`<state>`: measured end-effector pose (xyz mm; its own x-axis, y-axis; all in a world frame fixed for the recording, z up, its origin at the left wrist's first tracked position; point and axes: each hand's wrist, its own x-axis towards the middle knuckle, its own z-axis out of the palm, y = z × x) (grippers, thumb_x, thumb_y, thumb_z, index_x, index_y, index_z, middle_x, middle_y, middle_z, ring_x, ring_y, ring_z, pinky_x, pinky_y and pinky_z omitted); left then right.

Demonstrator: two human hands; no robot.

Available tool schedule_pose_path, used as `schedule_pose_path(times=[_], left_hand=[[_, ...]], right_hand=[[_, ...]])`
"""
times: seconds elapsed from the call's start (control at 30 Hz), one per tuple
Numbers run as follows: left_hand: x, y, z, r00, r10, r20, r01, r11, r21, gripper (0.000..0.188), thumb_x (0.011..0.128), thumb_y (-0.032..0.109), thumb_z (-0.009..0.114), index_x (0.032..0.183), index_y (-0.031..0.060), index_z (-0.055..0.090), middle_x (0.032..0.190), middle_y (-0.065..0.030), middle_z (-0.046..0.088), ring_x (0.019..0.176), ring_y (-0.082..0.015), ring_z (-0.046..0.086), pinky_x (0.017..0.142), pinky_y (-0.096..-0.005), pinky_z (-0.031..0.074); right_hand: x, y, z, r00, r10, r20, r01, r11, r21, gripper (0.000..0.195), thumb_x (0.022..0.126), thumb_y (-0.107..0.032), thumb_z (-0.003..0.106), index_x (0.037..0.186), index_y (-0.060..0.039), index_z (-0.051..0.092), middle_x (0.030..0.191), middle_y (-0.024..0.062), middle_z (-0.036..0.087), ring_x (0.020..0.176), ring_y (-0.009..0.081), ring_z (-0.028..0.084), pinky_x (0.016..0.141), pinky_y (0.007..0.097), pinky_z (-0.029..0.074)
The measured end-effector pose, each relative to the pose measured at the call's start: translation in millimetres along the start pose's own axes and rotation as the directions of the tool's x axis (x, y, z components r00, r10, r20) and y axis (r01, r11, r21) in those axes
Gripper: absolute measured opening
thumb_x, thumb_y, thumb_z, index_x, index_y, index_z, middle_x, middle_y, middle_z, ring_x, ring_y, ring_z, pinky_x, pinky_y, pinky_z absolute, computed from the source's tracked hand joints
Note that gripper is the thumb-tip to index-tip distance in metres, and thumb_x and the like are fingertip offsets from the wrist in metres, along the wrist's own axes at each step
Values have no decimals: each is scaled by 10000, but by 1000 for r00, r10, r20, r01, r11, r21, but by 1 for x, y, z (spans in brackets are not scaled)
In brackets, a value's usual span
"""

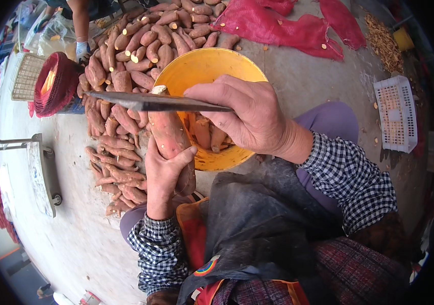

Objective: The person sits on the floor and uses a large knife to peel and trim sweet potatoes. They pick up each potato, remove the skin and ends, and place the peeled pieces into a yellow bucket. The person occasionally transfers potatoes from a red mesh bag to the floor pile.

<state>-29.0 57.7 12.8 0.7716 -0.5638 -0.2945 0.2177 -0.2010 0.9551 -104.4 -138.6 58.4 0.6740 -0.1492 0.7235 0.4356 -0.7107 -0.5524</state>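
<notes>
My left hand (167,164) grips a large red-skinned sweet potato (168,133) around its lower half; its pale top end points away from me. Above that end passes a broad dark knife blade (144,102), held by my right hand (243,110) between thumb and fingers. Whether the blade touches the skin cannot be told from this angle. Behind both hands stands a yellow bucket (217,63) with several sweet potato pieces (203,133) in its bottom. Part of the bucket's opening is hidden by my right hand.
A large heap of sweet potatoes (140,42) spreads ahead and left. Another person's gloved hand (82,49) is beside a red net bag (51,103). Red mesh sacks (278,32) lie ahead; a white plastic crate (396,114) stands right, a flat trolley (43,179) left.
</notes>
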Motion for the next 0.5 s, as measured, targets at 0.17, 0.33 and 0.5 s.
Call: schedule_pose_path(times=[0.17,0.33,0.5], left_hand=[[0,-7,2,984,172,-37,-163,971,175,613,659,73,791,1184,-35,495,1099,-120,604,978,-168,576,870,-304,471],[-4,-4,9,990,136,-43,-129,983,133,637,647,59,777,1194,-24,461,1087,-118,601,976,-172,570,856,-314,475],[-17,7,-5,981,190,-41,-187,980,69,693,654,55,778,1248,-16,428,1116,-110,577,997,-171,567,870,-312,474]], right_hand=[[-8,2,1,994,-33,102,51,983,-179,288,767,-101,640,1055,-92,620,766,70,581,643,254,610,527,340,487],[-28,41,6,876,359,323,-133,822,-553,205,801,-128,610,997,-70,591,785,109,607,705,310,628,580,407,498],[-49,54,9,798,478,366,-442,878,-183,276,866,-141,593,1122,-40,584,803,137,652,654,287,626,560,364,491]])
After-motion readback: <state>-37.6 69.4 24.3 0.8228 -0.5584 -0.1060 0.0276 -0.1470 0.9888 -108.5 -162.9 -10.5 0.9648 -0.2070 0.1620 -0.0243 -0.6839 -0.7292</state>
